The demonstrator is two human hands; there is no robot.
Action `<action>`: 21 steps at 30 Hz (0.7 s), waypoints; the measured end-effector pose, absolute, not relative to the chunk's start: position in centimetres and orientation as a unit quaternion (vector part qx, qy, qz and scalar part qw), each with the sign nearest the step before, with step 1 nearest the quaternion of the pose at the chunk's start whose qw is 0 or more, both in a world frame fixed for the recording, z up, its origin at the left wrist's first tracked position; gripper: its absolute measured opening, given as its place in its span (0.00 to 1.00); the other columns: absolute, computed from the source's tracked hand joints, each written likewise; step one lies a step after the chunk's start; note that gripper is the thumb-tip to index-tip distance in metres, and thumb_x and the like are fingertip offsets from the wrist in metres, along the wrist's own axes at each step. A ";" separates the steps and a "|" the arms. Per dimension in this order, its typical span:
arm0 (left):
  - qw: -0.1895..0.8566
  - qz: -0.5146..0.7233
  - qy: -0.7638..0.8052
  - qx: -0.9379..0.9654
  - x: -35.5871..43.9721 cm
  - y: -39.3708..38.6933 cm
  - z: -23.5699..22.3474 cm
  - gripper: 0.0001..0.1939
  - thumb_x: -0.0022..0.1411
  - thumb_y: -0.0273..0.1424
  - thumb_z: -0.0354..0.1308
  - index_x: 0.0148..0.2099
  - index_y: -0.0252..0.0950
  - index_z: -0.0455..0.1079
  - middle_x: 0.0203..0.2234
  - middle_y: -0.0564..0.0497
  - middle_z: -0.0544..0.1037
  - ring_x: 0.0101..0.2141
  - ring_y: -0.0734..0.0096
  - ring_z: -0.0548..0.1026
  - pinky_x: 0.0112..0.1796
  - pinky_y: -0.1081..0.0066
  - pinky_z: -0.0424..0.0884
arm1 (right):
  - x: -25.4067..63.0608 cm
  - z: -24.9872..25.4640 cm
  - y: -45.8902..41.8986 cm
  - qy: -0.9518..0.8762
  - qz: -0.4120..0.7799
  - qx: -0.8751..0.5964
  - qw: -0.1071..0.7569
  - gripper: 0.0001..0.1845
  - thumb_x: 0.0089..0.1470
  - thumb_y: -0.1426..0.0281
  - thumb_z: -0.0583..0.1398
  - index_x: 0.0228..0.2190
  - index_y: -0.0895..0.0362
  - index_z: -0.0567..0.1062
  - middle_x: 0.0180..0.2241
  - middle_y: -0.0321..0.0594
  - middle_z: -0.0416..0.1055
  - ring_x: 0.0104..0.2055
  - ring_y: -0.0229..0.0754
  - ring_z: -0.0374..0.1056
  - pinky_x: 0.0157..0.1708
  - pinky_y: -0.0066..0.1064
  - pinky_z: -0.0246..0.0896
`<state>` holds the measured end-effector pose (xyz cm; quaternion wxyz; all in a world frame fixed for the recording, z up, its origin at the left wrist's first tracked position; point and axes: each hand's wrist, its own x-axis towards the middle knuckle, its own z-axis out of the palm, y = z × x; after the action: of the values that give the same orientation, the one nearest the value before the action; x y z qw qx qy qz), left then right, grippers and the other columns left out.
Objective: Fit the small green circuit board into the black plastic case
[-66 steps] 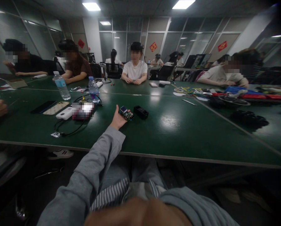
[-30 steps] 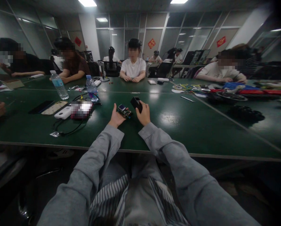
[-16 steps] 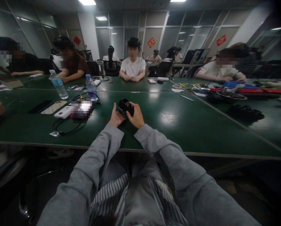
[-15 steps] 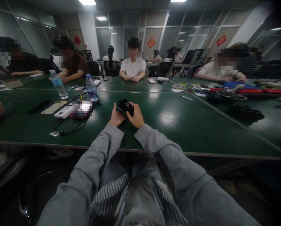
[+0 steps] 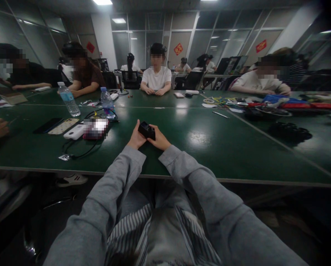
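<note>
Both of my hands are wrapped around a small black box-shaped object (image 5: 147, 130), held just above the green table (image 5: 176, 159) near its front edge. My left hand (image 5: 137, 137) supports it from the left, with the thumb pointing up along its side. On the other side, my right hand (image 5: 159, 139) grips its right end. The object's upper face looks recessed or shiny, and its exact kind is too dark to make out. My fingers hide its underside.
Left of my hands lie a white power bank (image 5: 75, 132), a red-edged phone (image 5: 95, 129), a patterned phone (image 5: 63, 126) and cables. Two water bottles (image 5: 68, 99) stand behind. A pen (image 5: 220, 115), a wire heap (image 5: 223, 101) and a black bundle (image 5: 290, 132) are to the right. People sit around the table.
The black object has turned and tilted in my hands, so it now lies flatter. My right fingers have slid lower on its right end. The left hand has barely shifted.
</note>
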<state>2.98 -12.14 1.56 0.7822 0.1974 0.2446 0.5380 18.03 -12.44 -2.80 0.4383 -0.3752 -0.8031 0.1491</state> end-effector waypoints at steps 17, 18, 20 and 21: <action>0.789 0.493 0.274 0.244 3.2 -13.0 2.1 0.15 0.61 0.42 0.60 0.36 0.33 0.74 0.26 0.49 0.78 0.28 0.70 0.77 0.37 0.68 0.73 | 18.7 -1.7 -11.5 -0.545 0.467 -0.439 0.541 0.32 0.41 0.50 0.67 0.43 0.53 0.67 0.42 0.40 0.69 0.47 0.44 0.67 0.52 0.42 0.63; 0.788 0.492 0.277 0.246 3.2 -13.0 2.2 0.15 0.62 0.42 0.59 0.36 0.33 0.74 0.25 0.49 0.78 0.27 0.70 0.77 0.36 0.68 0.73 | 18.7 -1.6 -11.5 -0.543 0.476 -0.435 0.537 0.32 0.41 0.50 0.67 0.44 0.53 0.67 0.41 0.40 0.70 0.45 0.44 0.68 0.51 0.42 0.64; 0.787 0.490 0.280 0.248 3.1 -13.2 2.3 0.15 0.62 0.42 0.59 0.38 0.33 0.74 0.25 0.49 0.78 0.27 0.70 0.77 0.35 0.68 0.73 | 18.8 -1.4 -11.7 -0.547 0.491 -0.429 0.525 0.32 0.41 0.51 0.67 0.44 0.53 0.67 0.40 0.40 0.71 0.44 0.44 0.69 0.49 0.42 0.66; 0.788 0.488 0.280 0.249 3.1 -13.3 2.4 0.16 0.62 0.42 0.59 0.39 0.33 0.75 0.25 0.49 0.78 0.27 0.70 0.77 0.35 0.68 0.73 | 18.8 -1.2 -11.8 -0.548 0.498 -0.426 0.519 0.32 0.42 0.51 0.67 0.44 0.53 0.67 0.40 0.40 0.71 0.43 0.44 0.70 0.48 0.42 0.67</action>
<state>3.06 -13.25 2.41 0.7882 0.2491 0.2798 0.4883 18.81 -11.80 -1.22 0.5194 -0.4263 -0.5483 0.4978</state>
